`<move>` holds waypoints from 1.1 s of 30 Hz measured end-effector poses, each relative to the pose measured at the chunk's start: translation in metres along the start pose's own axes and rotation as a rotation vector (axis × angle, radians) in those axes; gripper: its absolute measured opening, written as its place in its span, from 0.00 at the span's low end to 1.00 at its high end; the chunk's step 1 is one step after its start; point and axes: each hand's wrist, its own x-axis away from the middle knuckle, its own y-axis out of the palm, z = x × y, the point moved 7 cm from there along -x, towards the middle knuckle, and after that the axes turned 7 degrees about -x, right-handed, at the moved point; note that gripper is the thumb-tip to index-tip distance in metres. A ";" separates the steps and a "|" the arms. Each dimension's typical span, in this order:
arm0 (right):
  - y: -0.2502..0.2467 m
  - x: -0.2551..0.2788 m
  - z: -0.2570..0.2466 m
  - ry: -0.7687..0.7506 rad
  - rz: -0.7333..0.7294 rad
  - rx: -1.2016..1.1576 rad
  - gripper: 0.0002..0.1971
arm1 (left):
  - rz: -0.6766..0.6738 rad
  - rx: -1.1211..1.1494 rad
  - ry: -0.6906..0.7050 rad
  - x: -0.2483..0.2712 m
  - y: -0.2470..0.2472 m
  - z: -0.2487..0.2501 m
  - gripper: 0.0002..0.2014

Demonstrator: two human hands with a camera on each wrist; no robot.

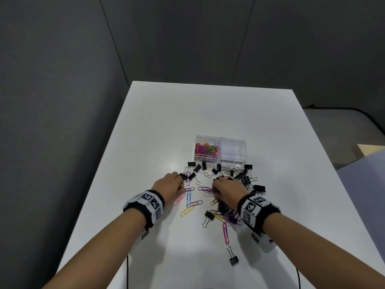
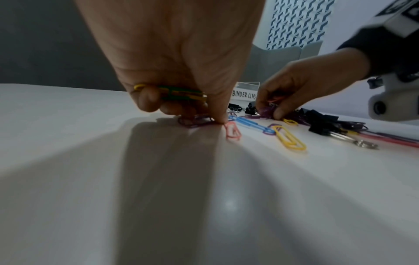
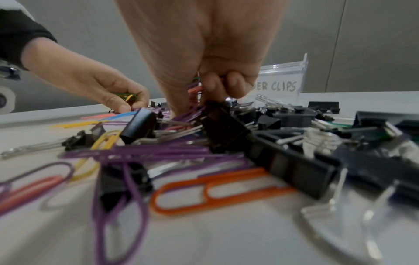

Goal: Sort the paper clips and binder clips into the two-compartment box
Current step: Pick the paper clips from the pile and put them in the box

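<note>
Head view: paper clips (image 1: 188, 198) & binder clips (image 1: 242, 178) lie mixed on table (image 1: 145, 132) just before box (image 1: 220, 158). Left hand (image 1: 169, 186) clamps a green/yellow bunch, right hand (image 1: 227, 189) pinches purple/pink ones, prob. batching to save trips. Binder compartment w/o clips.

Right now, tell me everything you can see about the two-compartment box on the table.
The two-compartment box is clear, hard-looking plastic, open-topped, upright on the white table beyond the clip pile. Handwritten labels run along its front: PAPER CLIPS on the left, BINDER CLIPS on the right. The left compartment holds a heap of coloured paper clips; the right compartment holds no clips. Black binder clips lie just in front of it. Neither hand touches it.
</note>
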 end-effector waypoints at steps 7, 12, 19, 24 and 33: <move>-0.014 0.003 0.007 0.065 0.021 -0.130 0.10 | 0.000 0.115 0.035 -0.001 -0.002 0.005 0.13; -0.033 0.005 0.007 0.098 0.072 -0.279 0.12 | -0.002 0.159 0.051 -0.002 -0.002 0.006 0.14; -0.089 -0.013 0.003 0.075 0.249 -0.479 0.11 | 0.091 0.265 0.104 -0.004 -0.029 -0.004 0.12; -0.122 -0.050 0.005 0.077 0.392 -0.418 0.11 | 0.160 0.231 0.098 -0.010 -0.052 -0.018 0.14; -0.082 -0.102 -0.001 0.106 0.105 -0.095 0.22 | 0.159 0.154 0.069 -0.029 -0.073 -0.029 0.16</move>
